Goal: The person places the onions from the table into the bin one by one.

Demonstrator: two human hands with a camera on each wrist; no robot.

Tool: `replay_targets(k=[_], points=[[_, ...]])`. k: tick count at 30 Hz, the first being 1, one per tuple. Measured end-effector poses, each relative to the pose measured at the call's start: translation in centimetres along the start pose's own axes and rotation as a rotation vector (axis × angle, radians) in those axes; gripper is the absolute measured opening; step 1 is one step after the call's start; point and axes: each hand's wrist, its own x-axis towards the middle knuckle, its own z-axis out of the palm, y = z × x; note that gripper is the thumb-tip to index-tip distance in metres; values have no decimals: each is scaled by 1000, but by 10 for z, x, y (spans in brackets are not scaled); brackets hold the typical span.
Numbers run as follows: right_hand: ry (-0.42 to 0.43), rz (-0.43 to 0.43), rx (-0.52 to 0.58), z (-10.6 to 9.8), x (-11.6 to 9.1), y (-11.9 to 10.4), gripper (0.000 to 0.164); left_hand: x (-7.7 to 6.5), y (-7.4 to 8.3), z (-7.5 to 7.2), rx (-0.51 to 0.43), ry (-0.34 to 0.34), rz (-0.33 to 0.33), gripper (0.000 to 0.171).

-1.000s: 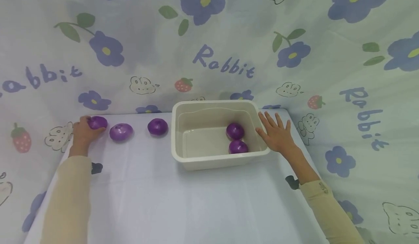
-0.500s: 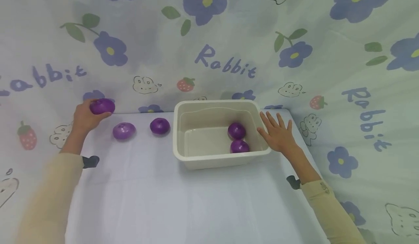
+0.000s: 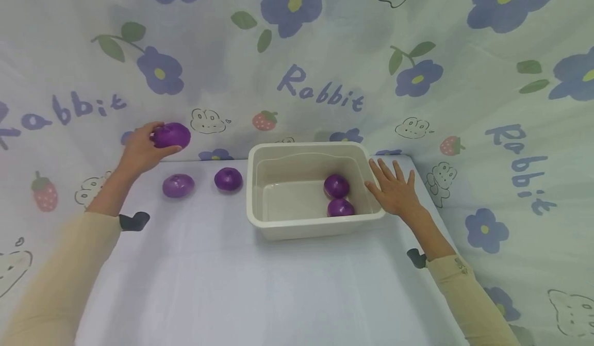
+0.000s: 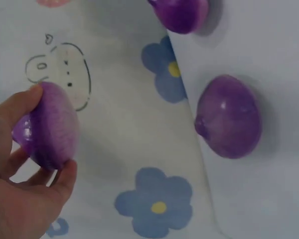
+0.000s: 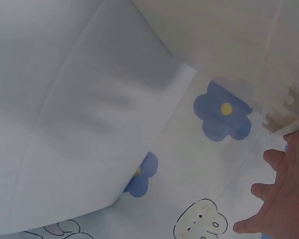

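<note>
Lettering on the patterned cloth [image 3: 223, 78], head view: one word, "Rabbit", in blue-violet hand-drawn style, recorded three times. First, left [image 3: 83, 108]: its initial R is cut by the picture edge, the remaining letters legible. Second, centre [image 3: 319, 94]: complete, sloping slightly downward to the right. Third, right [image 3: 521, 166]: complete, running downward. Left wrist view: a blue mark [image 4: 58, 227], partly covered by the left hand [image 4: 22, 201], is unreadable.
</note>
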Motion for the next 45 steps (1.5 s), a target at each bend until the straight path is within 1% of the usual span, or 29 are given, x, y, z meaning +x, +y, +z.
replay_targets(k=[5, 12, 18, 21, 24, 30, 38, 41, 45], points=[[-2, 2, -5, 0, 0, -1, 73, 1, 34, 4, -16, -46, 53, 87], [1, 0, -8, 1, 1, -1, 73, 1, 77, 8, -34, -111, 100, 90], [1, -1, -3, 1, 1, -1, 73, 2, 106, 14, -25, -138, 154, 85], [0, -1, 1, 1, 0, -1, 74, 3, 120, 16, -16, -155, 176, 86], [3, -3, 8, 1, 0, -2, 74, 6, 133, 20, -30, -176, 201, 85], [4, -2, 6, 1, 0, -2, 74, 14, 159, 34, -62, -214, 265, 82], [10, -2, 8, 1, 0, -2, 72, 22, 193, 57, -66, -269, 360, 83], [9, -2, 19, 1, 0, -2, 72, 23, 205, 65, -49, -298, 369, 85], [12, -3, 20, 2, 0, -2, 73, 25, 220, 76, -39, -352, 364, 85]])
